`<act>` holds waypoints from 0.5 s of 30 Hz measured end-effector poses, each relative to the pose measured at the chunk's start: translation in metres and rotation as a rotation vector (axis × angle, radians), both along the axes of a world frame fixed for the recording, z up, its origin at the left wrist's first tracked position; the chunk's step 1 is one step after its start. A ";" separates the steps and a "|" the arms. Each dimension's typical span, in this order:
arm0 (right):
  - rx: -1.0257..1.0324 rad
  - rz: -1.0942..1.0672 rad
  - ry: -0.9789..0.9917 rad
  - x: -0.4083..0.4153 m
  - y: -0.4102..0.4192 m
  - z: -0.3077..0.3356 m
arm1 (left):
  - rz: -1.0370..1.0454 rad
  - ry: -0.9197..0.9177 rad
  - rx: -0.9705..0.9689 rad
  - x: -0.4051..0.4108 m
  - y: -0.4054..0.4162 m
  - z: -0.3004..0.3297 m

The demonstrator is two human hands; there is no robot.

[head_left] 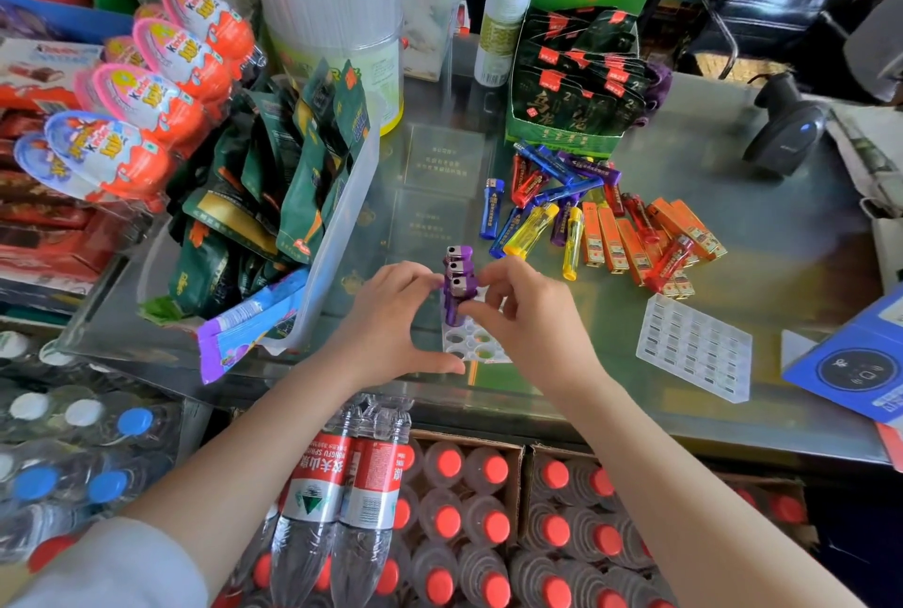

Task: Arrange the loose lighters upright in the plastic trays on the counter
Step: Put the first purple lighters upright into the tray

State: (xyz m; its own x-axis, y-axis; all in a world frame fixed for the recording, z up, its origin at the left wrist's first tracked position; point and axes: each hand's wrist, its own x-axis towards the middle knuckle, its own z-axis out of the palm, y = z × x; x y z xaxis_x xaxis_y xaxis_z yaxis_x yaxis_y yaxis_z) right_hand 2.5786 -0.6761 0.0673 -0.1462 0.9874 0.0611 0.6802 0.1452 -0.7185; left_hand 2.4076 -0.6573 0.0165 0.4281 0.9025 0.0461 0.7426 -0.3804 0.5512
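Three purple plastic lighters are standing upright in a row at the far left corner of a white plastic tray with round holes, which is lying near the front edge of the glass-topped desk. The left hand is resting just left of the tray, its fingers touching the nearest purple lighter. The right hand is coming in from the right, its fingers pinching narrowly on that same lighter low on its body. Farther right, a pile of loose lighters in blue, yellow, red, purple and orange is lying flat on the desk, well apart from the tray. A second white plastic tray with small rectangular slots is sitting empty to the right of the hands. A clear plastic bin of green snack packets is standing to the left.
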 end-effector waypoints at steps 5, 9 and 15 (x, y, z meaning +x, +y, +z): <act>0.038 0.018 -0.023 -0.001 0.006 -0.006 | -0.003 0.007 0.002 0.002 0.004 0.001; 0.022 0.074 -0.072 0.005 0.012 -0.006 | -0.004 0.019 -0.005 0.003 0.008 0.002; 0.102 -0.010 -0.167 0.054 0.048 0.005 | -0.006 0.040 -0.008 0.007 0.016 0.003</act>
